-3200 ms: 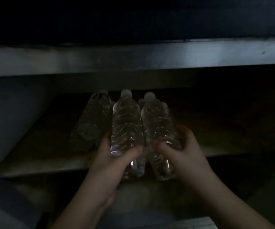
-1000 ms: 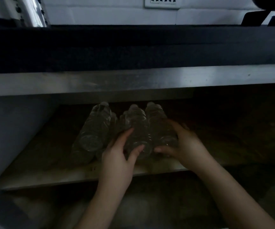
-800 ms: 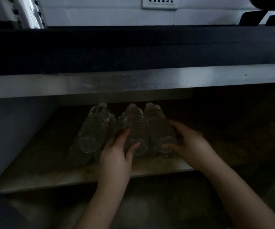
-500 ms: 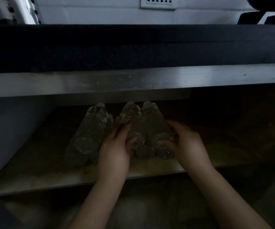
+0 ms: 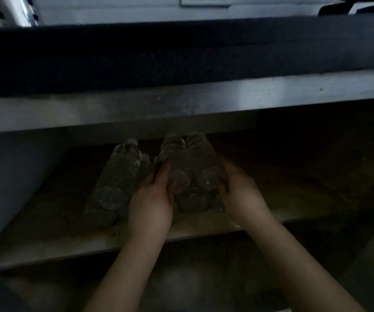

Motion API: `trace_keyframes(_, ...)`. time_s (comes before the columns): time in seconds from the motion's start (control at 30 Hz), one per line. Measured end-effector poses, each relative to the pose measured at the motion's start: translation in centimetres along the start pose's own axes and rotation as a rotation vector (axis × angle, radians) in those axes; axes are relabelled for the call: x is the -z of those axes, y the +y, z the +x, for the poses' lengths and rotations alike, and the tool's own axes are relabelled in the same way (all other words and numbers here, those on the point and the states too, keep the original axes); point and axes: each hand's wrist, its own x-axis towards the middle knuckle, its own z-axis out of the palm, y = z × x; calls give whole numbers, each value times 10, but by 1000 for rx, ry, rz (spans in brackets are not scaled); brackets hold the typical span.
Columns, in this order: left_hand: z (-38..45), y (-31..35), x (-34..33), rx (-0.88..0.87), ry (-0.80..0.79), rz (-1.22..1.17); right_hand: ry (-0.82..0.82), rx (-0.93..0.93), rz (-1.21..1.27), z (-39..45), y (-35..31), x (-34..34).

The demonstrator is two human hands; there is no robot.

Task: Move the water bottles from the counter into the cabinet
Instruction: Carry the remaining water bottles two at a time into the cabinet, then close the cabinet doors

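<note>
Several clear plastic water bottles lie on their sides on the dim cabinet shelf (image 5: 73,242), bases toward me. My left hand (image 5: 152,199) presses against the left side of the middle bottle (image 5: 173,158), thumb on its base. My right hand (image 5: 240,194) cups the right side of the right bottle (image 5: 200,154). Both bottles rest stacked on others beneath them. A further stack of bottles (image 5: 116,176) lies just left of my left hand, untouched. The bottles' caps are hidden deep in the cabinet.
The pale counter front edge (image 5: 204,100) overhangs the cabinet opening, with the dark countertop (image 5: 181,52) above it. A grey cabinet side wall (image 5: 8,176) stands at the left. The shelf stretches dark to the right. A wall socket (image 5: 204,1) shows at the top.
Both hands have pushed the two bottles deeper onto the shelf and shifted from gripping them in the air to pressing against their sides and bases. The view tilted up slightly.
</note>
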Motion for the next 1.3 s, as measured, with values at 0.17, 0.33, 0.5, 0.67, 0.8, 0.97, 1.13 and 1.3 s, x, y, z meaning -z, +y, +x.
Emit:
trace_keyframes(0.17, -15, -1, 7, -63, 80, 18, 179, 23, -37, -7, -3, 23)
trace_keyframes(0.33, -30, 10, 30, -88, 18, 1, 56, -44, -3, -47, -6, 50)
trace_keyframes(0.5, -47, 25, 72, -60, -177, 81, -206, -83, -80, -97, -25, 83)
trace_keyframes(0.67, -72, 45, 141, -51, -446, 103, -391, -100, -240, -144, -63, 132)
trace_keyframes(0.8, -91, 61, 218, -40, -592, 116, -502, -97, -279, -177, -102, 189)
trace_keyframes(0.97, -104, 98, 318, -65, -754, 172, -533, -86, -380, -215, -160, 271)
trace_keyframes(1.13, -122, 143, 391, -308, -959, 152, -502, -114, -462, -264, -203, 339)
trace_keyframes(1.3, -128, 176, 432, -331, -1036, 114, -447, -182, -550, -314, -218, 401)
